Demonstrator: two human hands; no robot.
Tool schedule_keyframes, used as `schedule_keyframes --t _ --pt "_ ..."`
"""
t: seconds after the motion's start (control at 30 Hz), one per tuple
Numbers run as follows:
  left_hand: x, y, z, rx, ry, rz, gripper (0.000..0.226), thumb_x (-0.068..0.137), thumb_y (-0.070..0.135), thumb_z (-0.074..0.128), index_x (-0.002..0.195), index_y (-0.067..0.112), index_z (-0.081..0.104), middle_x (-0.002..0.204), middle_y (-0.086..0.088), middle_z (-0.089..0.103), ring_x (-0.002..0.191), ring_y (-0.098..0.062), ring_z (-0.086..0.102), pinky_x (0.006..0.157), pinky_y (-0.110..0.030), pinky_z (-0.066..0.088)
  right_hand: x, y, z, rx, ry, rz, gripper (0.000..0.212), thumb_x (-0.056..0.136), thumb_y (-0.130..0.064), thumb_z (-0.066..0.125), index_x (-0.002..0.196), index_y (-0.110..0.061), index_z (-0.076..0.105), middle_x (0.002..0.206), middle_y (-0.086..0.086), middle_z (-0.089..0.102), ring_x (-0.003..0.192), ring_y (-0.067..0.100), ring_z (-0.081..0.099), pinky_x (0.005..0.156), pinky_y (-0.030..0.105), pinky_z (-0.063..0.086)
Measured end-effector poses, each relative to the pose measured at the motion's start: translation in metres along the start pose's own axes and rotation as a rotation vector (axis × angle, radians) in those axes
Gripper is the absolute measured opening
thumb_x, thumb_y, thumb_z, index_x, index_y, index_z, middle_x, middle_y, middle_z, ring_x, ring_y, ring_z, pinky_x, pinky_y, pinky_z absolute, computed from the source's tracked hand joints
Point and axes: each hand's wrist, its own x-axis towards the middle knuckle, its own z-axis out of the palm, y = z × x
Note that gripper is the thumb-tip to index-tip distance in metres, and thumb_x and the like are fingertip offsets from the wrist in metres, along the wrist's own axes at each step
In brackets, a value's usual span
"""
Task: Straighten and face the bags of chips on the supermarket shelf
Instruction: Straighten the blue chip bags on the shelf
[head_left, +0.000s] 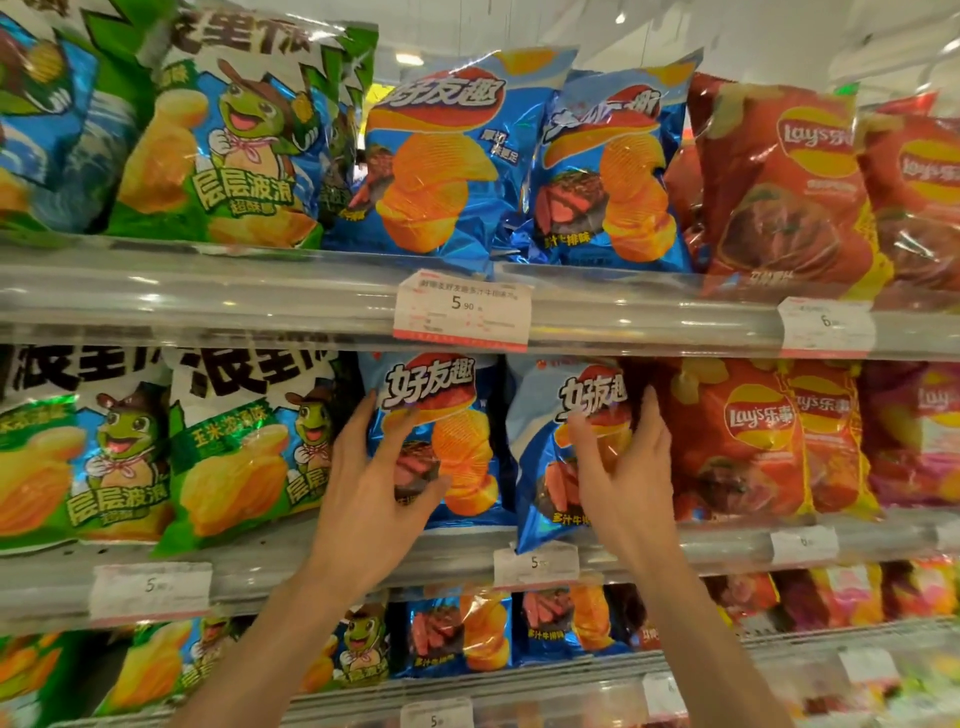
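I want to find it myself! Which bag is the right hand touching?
Find the middle shelf, with two blue bags between green and red ones. The right hand holds the blue bag beside the red Lay's bags. It alone tilts, its bottom corner poking over the shelf edge.

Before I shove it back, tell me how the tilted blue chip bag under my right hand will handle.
The tilted blue bag looks puffed, so probably light and squashy. Its glossy film likely slips under the right hand. One corner overhangs the shelf rail, so it may tip forward.
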Motion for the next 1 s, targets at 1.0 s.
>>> schedule_keyframes --t 1.0 --pt "-0.023 -0.002 -0.030 -0.349 -0.020 -0.017 0.038 0.090 0.038 0.069 0.127 0.036 0.060 0.145 0.016 0.043 0.138 -0.006 0.040 0.112 -0.035 0.039 -0.063 0.004 -0.011 -0.003 -0.093 -0.056 0.061 0.090 -0.054 0.061 0.143 -0.026 0.048 0.142 -0.009 0.046 0.128 0.000 0.045 0.101 0.022 0.039"
